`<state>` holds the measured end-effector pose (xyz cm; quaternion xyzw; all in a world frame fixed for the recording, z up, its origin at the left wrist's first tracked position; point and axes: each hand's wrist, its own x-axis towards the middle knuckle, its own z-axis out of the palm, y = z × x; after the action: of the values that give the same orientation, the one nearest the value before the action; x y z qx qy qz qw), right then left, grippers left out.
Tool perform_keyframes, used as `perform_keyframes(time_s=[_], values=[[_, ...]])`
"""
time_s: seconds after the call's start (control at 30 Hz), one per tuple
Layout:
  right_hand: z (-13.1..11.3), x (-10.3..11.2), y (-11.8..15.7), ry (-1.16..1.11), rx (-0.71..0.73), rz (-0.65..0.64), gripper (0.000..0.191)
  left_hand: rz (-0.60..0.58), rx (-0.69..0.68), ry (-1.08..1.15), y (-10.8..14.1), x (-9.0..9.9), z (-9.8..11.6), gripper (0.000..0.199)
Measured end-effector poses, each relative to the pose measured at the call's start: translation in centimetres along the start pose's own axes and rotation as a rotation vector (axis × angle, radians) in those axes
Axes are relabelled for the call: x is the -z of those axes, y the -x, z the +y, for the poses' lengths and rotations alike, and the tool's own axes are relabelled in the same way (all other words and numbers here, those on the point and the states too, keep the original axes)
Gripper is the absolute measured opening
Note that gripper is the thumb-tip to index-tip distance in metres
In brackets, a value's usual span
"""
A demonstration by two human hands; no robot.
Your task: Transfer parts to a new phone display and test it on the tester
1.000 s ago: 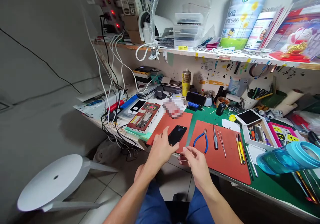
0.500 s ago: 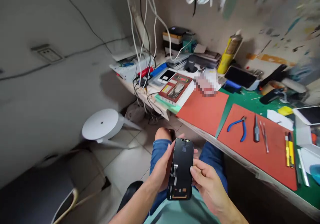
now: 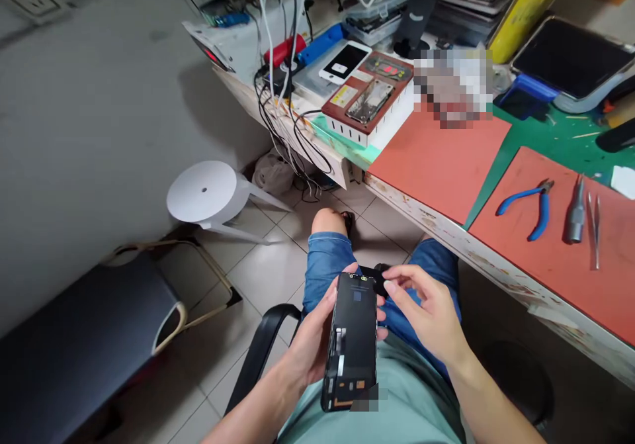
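Right hand (image 3: 431, 308) went up to the screen's (image 3: 358, 338) 1 o'clock corner, tips close; I can't tell if they pinch anything. Left hand (image 3: 313, 339) holds it over the lap (image 3: 328, 259), likely for steadiness.

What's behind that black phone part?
The left hand: its fingertips peek past the right edge of the phone part. Whatever else it covers is hidden.
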<state>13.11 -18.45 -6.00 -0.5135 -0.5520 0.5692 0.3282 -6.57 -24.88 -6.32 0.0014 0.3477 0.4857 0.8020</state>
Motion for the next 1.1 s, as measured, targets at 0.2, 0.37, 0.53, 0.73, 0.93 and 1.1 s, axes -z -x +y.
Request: perform_keyframes(time_s=[0.2, 0.37, 0.53, 0.73, 0.93, 1.1], values=[[1.0, -0.6, -1.0, -0.151, -0.141, -0.162, 0.029, -0.013, 0.106, -0.01, 0.3, -0.4, -1.3, 0.09], [1.4, -0.3, -0.6, -0.127, -0.139, -0.131, 0.027, -0.049, 0.119, 0.006, 0.1, -0.3, -1.9, 0.088], [1.5, 0.1, -0.5, -0.059, -0.114, -0.104, 0.022, -0.059, 0.128, 0.016, 0.0, -0.7, -2.0, 0.085], [1.9, 0.5, -0.4, -0.037, -0.086, -0.107, 0.016, -0.063, 0.162, 0.015, -0.2, -0.7, -2.1, 0.087], [2.1, 0.8, -0.3, -0.038, -0.076, -0.124, 0.012, -0.062, 0.189, 0.036, -0.3, -0.6, -2.3, 0.081], [2.3, 0.9, -0.2, -0.033, -0.091, -0.121, 0.016, -0.038, 0.196, 0.003, -0.1, -0.9, -2.2, 0.084]])
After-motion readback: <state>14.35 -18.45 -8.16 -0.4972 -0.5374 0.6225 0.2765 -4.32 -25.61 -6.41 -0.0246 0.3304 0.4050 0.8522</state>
